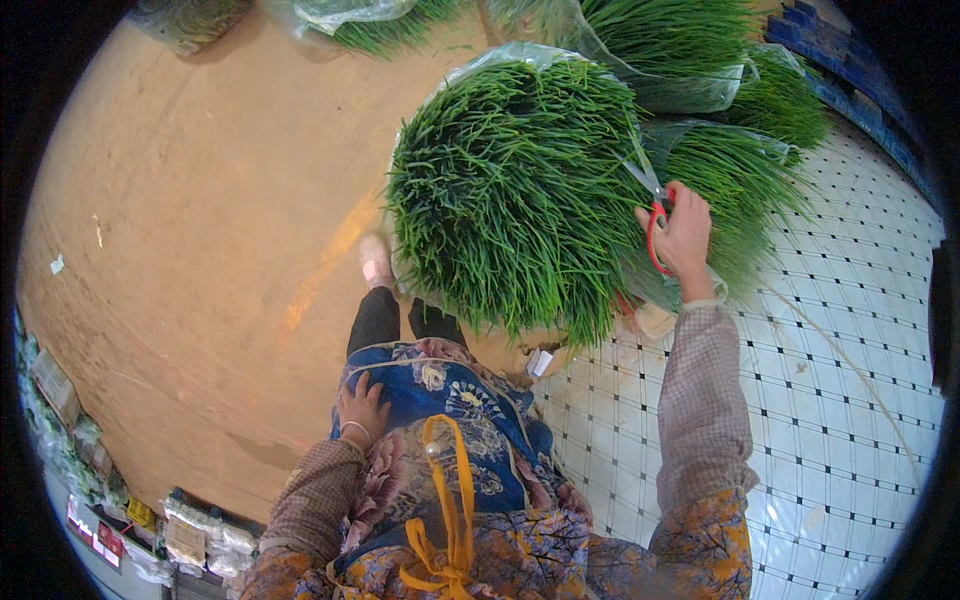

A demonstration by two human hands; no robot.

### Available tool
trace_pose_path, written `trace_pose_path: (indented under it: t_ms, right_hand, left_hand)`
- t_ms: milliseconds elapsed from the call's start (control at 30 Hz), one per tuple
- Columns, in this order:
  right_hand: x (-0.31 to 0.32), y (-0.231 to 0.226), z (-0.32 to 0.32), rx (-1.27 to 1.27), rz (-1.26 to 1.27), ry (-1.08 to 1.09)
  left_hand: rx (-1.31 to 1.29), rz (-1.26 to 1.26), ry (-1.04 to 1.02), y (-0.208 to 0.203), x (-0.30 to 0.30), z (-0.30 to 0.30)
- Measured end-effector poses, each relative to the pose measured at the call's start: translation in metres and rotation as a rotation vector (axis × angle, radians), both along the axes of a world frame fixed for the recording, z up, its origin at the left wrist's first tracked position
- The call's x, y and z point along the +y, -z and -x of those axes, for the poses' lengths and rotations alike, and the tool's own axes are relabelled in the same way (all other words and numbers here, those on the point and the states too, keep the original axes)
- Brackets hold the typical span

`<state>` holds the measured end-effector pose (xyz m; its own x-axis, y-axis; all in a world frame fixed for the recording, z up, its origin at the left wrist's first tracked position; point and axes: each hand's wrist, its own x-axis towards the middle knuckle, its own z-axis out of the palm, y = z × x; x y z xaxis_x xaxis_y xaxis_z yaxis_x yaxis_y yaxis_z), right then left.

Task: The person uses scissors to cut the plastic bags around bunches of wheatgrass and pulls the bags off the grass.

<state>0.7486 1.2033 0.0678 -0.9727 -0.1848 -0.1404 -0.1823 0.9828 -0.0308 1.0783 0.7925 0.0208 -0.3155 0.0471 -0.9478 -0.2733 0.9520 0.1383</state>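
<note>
Curling around the red handles of the scissors (655, 212), the fingers of the right hand (685, 232) are clamped on them, the thumb toward the greens and the knuckles up and outward; the blades stand parted, tips slanting up and left against the edge of a big bundle of long green stalks (515, 190). Behind that hand the wrist looks nearly straight, and the forearm, in a checked sleeve (705, 370), reaches well forward on the right side. Across from it, the left hand (362, 412) rests on the blue floral apron (465, 400), fingers a little apart and holding nothing, a thin bracelet (355, 426) at the wrist, the elbow bent close to the body. Around the bundle I see clear plastic, with more bagged greens (690, 45) beyond it. Brown floor (220, 200) spreads to the left, and a white, black-dotted surface (830, 300) to the right.
</note>
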Motion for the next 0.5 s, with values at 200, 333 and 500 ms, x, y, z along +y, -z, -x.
trace_pose_path:
  t_ms: [200, 333, 500]
  right_hand:
    - [-0.030, 0.021, 0.021, -0.144, 0.066, 0.142]
    - [-0.009, 0.019, -0.014, -0.093, 0.198, 0.176]
    - [0.007, -0.010, -0.069, -0.204, 0.116, 0.118]
  left_hand:
    - [0.061, 0.005, -0.007, 0.000, 0.007, -0.003]
    - [0.134, 0.027, -0.016, -0.001, 0.009, -0.005]
    - [0.163, -0.056, -0.095, 0.009, 0.000, -0.014]
